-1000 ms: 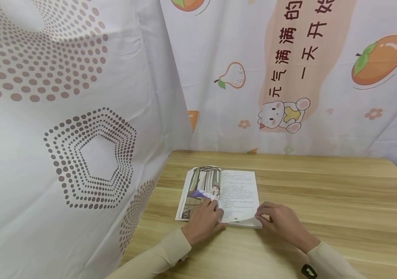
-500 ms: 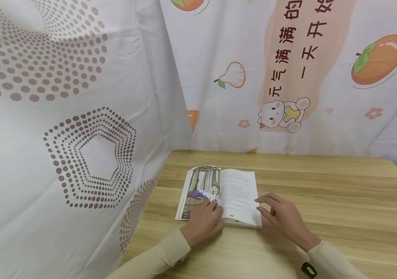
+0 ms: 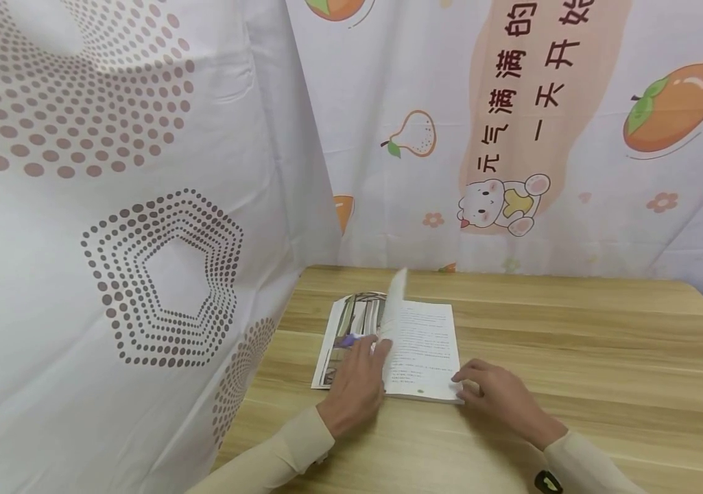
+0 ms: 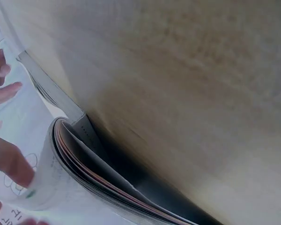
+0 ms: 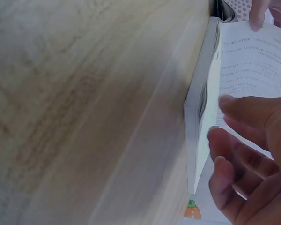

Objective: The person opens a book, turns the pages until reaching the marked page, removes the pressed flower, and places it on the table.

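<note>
Wood-grain table (image 3: 586, 329) underneath. Raised page (image 3: 395, 303) just right of extended left hand (image 3: 354, 384); book (image 3: 425, 351) left of empty, loosely parted right hand (image 3: 492, 396). Possible spring-back from light left-hand pressure.

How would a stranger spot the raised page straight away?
On the wooden table lies an open book. Near its middle, beside the person's left hand, find the raised page. Unlike the picture page to its left and the printed page to its right, it sticks upward.

Dotted cloth (image 3: 153, 192) and fruit-print cloth (image 3: 511, 137) border a wooden table (image 3: 586, 336).
</note>
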A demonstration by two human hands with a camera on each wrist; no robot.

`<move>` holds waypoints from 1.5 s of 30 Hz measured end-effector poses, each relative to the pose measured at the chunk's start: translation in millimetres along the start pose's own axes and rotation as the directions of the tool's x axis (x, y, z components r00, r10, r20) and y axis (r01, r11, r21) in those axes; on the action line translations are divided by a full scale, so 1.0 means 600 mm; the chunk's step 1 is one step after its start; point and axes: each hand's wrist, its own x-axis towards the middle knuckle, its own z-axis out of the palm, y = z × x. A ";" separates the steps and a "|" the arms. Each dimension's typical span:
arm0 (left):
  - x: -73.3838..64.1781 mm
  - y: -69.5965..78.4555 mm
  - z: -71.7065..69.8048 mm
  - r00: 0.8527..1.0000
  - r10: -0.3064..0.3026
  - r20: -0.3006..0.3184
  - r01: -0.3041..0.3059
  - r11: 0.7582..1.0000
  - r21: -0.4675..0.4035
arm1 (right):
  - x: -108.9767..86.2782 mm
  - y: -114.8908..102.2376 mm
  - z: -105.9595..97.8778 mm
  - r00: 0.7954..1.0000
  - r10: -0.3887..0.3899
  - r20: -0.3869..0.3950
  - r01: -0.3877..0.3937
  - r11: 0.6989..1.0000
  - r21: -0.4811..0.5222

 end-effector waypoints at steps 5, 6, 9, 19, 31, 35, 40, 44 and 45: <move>-0.001 -0.005 -0.002 0.999 0.041 -0.002 -0.040 0.990 0.133 | -0.004 0.001 0.004 0.999 0.000 0.048 0.000 1.000 -0.010; -0.002 -0.005 -0.002 0.999 0.043 0.019 -0.045 0.988 0.149 | -0.004 0.001 0.004 0.998 -0.003 0.055 0.004 1.000 -0.011; -0.002 -0.007 -0.002 0.995 0.055 0.087 -0.070 0.981 0.179 | -0.005 0.002 0.006 0.998 -0.020 0.063 0.021 1.000 -0.021; -0.005 -0.007 0.004 0.976 0.085 0.199 -0.103 0.991 0.085 | -0.004 0.002 0.010 0.989 -0.144 0.024 0.146 0.983 -0.111; -0.002 0.001 0.006 0.953 0.108 0.282 -0.112 0.994 -0.001 | 0.001 -0.004 0.003 0.970 -0.229 -0.080 0.219 0.969 -0.111; -0.004 0.001 0.010 0.956 0.112 0.272 -0.116 0.993 -0.003 | 0.003 -0.003 0.002 0.973 -0.212 -0.092 0.205 0.975 -0.081; -0.005 0.002 0.013 0.953 0.095 0.288 -0.098 0.995 -0.006 | 0.008 -0.001 0.003 0.980 -0.160 -0.115 0.158 0.987 -0.027; -0.004 0.004 0.014 0.947 0.087 0.308 -0.093 0.996 0.005 | 0.011 0.000 0.001 0.969 -0.176 -0.176 0.179 0.984 -0.001; -0.003 0.005 0.014 0.946 0.084 0.314 -0.092 0.996 0.009 | 0.011 -0.001 0.001 0.964 -0.185 -0.191 0.188 0.982 -0.002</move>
